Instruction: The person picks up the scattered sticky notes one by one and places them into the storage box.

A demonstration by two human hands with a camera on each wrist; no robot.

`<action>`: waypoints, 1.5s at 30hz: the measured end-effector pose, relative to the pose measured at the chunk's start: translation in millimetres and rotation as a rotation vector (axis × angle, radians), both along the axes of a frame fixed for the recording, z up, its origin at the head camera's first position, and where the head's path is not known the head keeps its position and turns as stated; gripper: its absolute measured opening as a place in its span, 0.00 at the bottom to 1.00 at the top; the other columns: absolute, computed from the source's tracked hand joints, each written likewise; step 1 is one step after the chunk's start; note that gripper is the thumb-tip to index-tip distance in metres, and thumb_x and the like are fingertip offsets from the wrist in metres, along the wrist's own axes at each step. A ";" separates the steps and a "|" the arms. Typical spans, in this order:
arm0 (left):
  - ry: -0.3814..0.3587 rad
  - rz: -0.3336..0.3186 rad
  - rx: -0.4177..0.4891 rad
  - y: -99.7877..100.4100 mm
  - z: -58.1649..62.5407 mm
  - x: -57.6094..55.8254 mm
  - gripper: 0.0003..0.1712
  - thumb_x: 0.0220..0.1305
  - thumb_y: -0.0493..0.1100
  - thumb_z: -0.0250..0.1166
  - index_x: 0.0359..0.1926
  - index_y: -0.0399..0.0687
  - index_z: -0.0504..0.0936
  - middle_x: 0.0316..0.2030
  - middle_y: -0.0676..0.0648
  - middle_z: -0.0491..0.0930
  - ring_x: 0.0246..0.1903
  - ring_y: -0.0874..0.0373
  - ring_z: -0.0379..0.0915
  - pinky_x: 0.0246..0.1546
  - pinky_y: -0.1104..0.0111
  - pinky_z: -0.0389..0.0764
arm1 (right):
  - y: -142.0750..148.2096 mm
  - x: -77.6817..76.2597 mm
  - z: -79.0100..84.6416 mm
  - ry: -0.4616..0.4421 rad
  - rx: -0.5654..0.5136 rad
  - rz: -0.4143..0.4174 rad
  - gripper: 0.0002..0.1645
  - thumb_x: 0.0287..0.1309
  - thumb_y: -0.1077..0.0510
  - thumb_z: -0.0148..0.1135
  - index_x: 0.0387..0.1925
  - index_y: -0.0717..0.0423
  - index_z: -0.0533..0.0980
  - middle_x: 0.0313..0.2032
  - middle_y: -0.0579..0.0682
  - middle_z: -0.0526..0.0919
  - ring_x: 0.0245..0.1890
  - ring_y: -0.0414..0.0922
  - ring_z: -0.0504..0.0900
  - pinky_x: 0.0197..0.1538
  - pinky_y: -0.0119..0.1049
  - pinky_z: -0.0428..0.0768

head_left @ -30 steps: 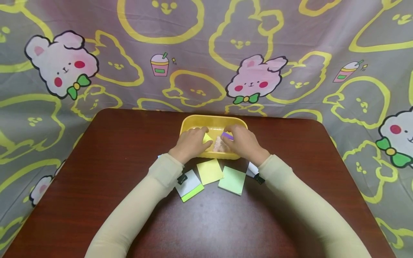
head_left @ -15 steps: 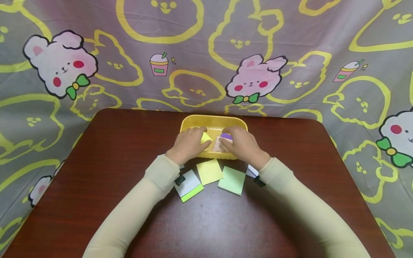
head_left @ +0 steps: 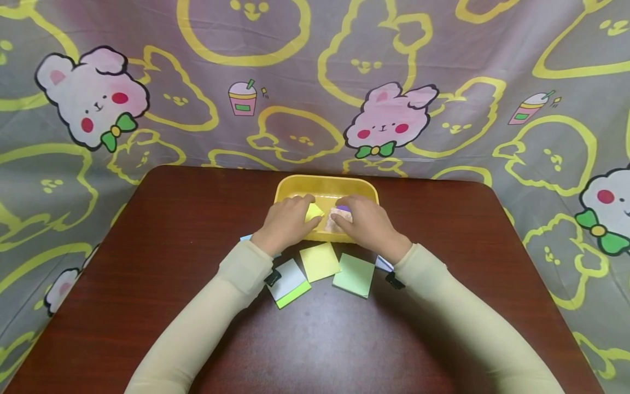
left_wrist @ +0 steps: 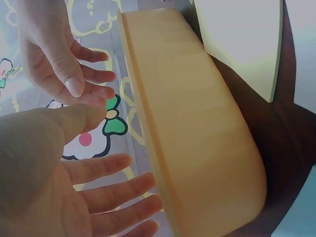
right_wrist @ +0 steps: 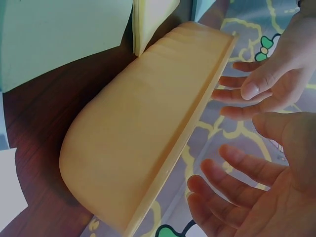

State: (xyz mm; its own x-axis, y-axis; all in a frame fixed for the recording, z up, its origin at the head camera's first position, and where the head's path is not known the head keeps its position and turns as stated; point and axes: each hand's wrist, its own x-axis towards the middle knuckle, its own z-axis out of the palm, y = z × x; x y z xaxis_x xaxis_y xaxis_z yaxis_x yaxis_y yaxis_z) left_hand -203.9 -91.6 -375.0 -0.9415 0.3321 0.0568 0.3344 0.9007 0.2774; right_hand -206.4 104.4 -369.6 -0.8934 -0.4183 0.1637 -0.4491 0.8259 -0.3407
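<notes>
While the left hand (head_left: 285, 223) hovers, fingers extended, at the bin's (head_left: 327, 237) eight o'clock, the right hand (head_left: 372, 223), likewise extended, hovers at four. Yellow paper (head_left: 320, 261) lies at six.

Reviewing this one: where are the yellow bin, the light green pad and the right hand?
Yellow bin (left_wrist: 192, 118): left wrist view, on its outer side wall.
Light green pad (head_left: 354, 276): head view, middle of its top face.
Right hand (head_left: 370, 223): head view, on the back of the hand.

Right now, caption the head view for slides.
Left hand and right hand over an oblong yellow plastic tub, pastel square notepads nearby.
</notes>
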 end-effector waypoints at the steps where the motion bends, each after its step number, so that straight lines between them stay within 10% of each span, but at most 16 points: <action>1: 0.001 0.000 0.000 -0.4 0.3 0.2 0.31 0.62 0.60 0.56 0.59 0.47 0.73 0.48 0.45 0.80 0.42 0.51 0.77 0.33 0.58 0.77 | -0.2 0.4 0.0 0.003 -0.003 0.001 0.26 0.57 0.43 0.59 0.48 0.58 0.79 0.45 0.55 0.82 0.45 0.50 0.78 0.45 0.48 0.77; 45: 0.015 0.059 0.009 -24.8 6.5 9.0 0.31 0.61 0.58 0.58 0.59 0.45 0.73 0.47 0.43 0.81 0.37 0.49 0.78 0.33 0.55 0.77 | -18.9 15.6 -5.8 -0.002 0.034 0.071 0.25 0.59 0.41 0.56 0.48 0.54 0.79 0.48 0.49 0.82 0.57 0.48 0.73 0.53 0.45 0.74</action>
